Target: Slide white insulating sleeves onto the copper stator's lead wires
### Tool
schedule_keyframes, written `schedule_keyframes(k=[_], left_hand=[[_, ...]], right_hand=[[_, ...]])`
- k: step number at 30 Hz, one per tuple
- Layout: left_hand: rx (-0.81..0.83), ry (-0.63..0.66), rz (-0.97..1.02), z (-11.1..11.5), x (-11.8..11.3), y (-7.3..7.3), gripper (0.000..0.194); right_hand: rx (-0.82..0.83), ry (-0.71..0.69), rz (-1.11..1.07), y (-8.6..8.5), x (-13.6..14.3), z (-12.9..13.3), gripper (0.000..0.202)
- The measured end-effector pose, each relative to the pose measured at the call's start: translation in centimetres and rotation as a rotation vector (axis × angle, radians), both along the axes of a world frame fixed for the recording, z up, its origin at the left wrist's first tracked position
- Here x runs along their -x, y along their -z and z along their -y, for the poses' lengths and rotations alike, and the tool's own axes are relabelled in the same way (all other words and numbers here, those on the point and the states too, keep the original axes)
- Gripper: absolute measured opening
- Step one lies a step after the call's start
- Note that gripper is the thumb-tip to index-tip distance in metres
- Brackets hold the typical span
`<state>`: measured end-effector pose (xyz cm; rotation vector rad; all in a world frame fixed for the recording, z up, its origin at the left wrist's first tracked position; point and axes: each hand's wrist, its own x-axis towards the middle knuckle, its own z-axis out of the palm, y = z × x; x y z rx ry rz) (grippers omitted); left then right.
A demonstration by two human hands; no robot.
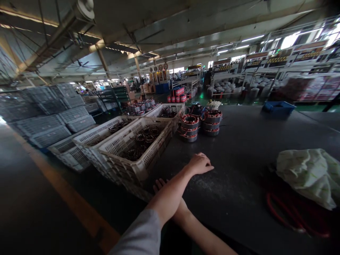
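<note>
Your left hand (200, 164) is loosely curled over the table (239, 152), contents unclear; your right hand (160, 184), fingers spread, is near the crate (142, 169) at eleven o'clock. Wound cores (189, 133) stand stacked at twelve; how many are finished, you cannot tell.

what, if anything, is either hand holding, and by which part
No held thing shows: the left hand is loosely curled; the right hand is partly hidden by the left forearm, so less certain.
</note>
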<state>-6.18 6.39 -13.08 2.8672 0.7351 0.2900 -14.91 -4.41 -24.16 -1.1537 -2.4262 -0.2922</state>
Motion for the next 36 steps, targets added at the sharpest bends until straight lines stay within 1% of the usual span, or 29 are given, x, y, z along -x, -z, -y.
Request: schedule_keyframes(k=[4, 8, 11, 13, 15, 20, 23, 27, 30, 33, 36], left_hand=[[0.024, -0.009, -0.066, 0.1, 0.0, -0.1, 0.018], [0.012, -0.018, -0.021, -0.1, 0.1, 0.0, 0.017], [0.057, -0.034, -0.101, -0.2, 0.2, 0.1, 0.022], [0.070, -0.034, -0.112, -0.2, 0.2, 0.2, 0.024], [0.064, -0.030, -0.074, -0.2, 0.3, 0.3, 0.019], [0.075, -0.022, -0.051, 0.0, 0.2, 0.3, 0.013], [0.059, -0.029, -0.012, 0.1, 0.2, 0.2, 0.014], [0.038, -0.029, -0.019, 0.3, 0.2, -0.1, 0.017], [0.026, -0.026, -0.006, 0.3, 0.2, -0.3, 0.015], [0.051, -0.024, -0.047, 0.3, 0.2, -0.3, 0.012], [0.038, -0.016, -0.003, 0.2, 0.3, -0.3, 0.009]], right_hand=[[0.001, -0.001, -0.014, 0.0, -0.1, 0.0, 0.051], [0.021, -0.018, 0.017, 0.1, 0.0, -0.2, 0.053], [0.031, -0.011, 0.017, 0.1, 0.1, -0.2, 0.052], [0.044, -0.003, 0.002, 0.2, 0.1, -0.2, 0.052], [0.055, -0.007, -0.017, 0.4, 0.1, -0.3, 0.053], [0.042, -0.011, -0.057, 0.9, 0.2, -0.4, 0.055], [0.050, -0.019, -0.058, 0.6, 0.2, -0.3, 0.054], [0.063, -0.024, -0.070, -0.2, -0.1, 0.0, 0.051], [0.063, -0.031, -0.051, -0.4, -0.1, -0.1, 0.051], [0.063, -0.028, -0.019, -0.4, -0.1, -0.2, 0.051], [0.063, -0.029, -0.020, -0.6, -0.1, -0.2, 0.051]])
